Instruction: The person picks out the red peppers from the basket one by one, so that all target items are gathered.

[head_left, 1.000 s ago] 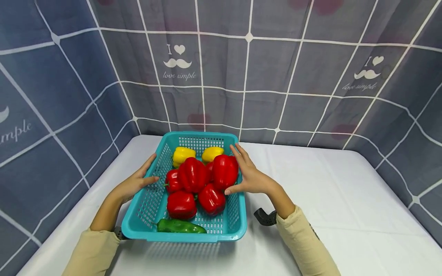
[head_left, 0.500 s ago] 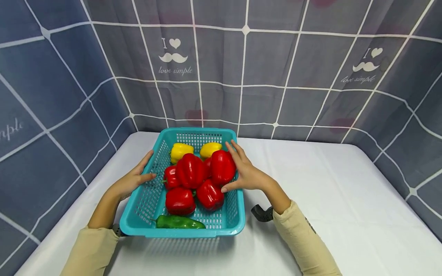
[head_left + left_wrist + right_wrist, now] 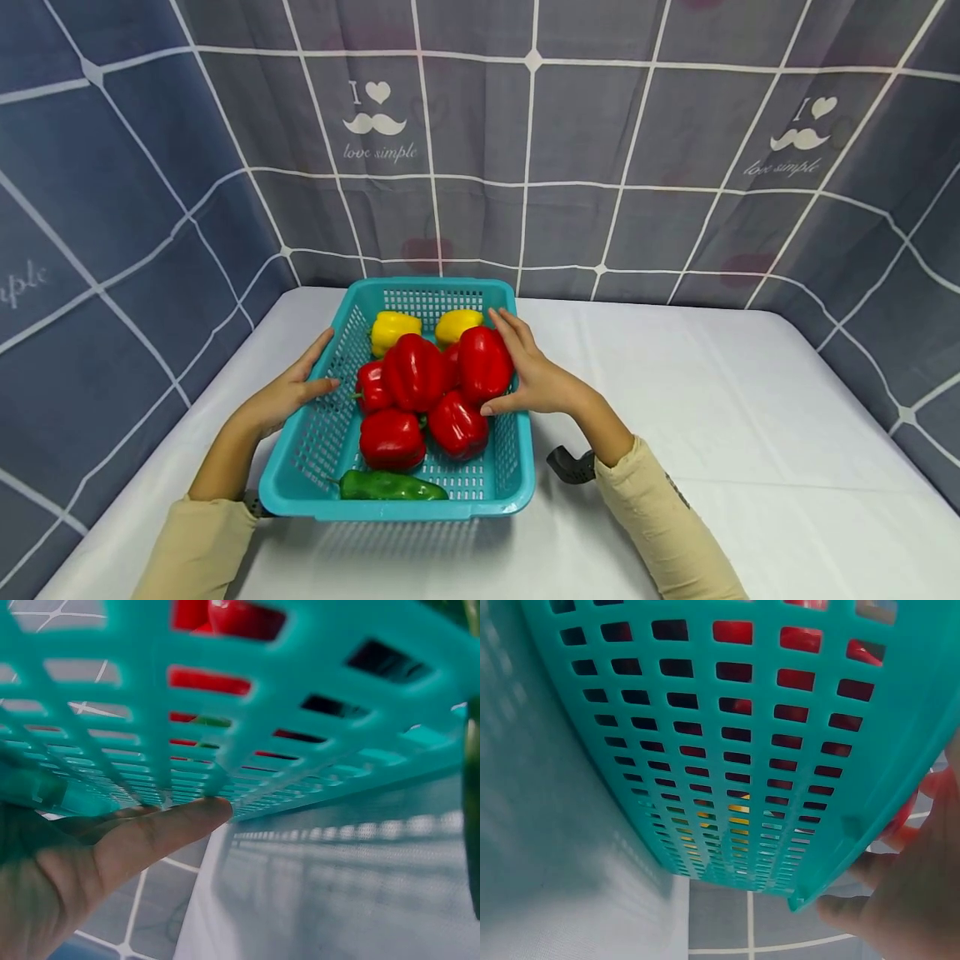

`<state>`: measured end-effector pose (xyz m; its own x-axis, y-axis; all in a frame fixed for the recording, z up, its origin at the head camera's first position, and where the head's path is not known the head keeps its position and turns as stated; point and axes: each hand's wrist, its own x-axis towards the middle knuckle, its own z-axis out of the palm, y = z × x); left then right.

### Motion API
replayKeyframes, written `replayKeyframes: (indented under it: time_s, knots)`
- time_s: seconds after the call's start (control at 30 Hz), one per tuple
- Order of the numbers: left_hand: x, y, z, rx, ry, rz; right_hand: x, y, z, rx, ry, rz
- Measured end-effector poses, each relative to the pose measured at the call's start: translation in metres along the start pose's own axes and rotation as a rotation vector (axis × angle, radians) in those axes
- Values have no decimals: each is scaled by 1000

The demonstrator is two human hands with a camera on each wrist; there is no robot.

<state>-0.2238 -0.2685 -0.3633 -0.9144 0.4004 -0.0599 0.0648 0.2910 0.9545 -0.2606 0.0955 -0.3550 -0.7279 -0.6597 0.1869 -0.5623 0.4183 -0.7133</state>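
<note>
A turquoise perforated basket [image 3: 397, 510] stands on the white-covered table, holding several glossy red bell peppers [image 3: 414, 372]. My left hand [image 3: 281, 398] rests on its left rim, thumb reaching over the edge and fingers stretched along the outside. In the left wrist view, that hand [image 3: 75, 877] lies with straight fingers against the slotted wall. Across the basket, my right hand [image 3: 543, 383] spreads over the right rim, its fingers and thumb around the side of an upper red pepper [image 3: 483, 364]. The right wrist view has this hand [image 3: 922, 885] at the rim, partly cut off.
A yellow pepper [image 3: 395, 329] and a smooth yellow fruit or pepper [image 3: 457, 323] lie at the basket's back. A long green pepper [image 3: 393, 486] lies along its front. Grey-blue checked curtains [image 3: 480, 150] stand behind the table [image 3: 712, 400] and at both sides.
The head view has shifted slightly, so the scene sits a little higher than in the earliest frame. Both hands and the peppers keep their places at the basket.
</note>
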Motion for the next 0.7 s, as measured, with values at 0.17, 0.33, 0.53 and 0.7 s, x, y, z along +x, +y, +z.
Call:
replayKeyframes:
  time_s: [0.17, 0.33, 0.53, 0.7]
  knots:
    - [-1, 2, 0, 0, 0, -2, 0, -1, 0, 7, 8, 11]
    - [-2, 1, 1, 6, 0, -7, -1, -4, 2, 0, 24, 17]
    - [-2, -1, 1, 4, -6, -2, -1, -4, 1, -22, 58, 0]
    - [0, 0, 0, 18, 1, 11, 0, -4, -3, -37, 124, -24]
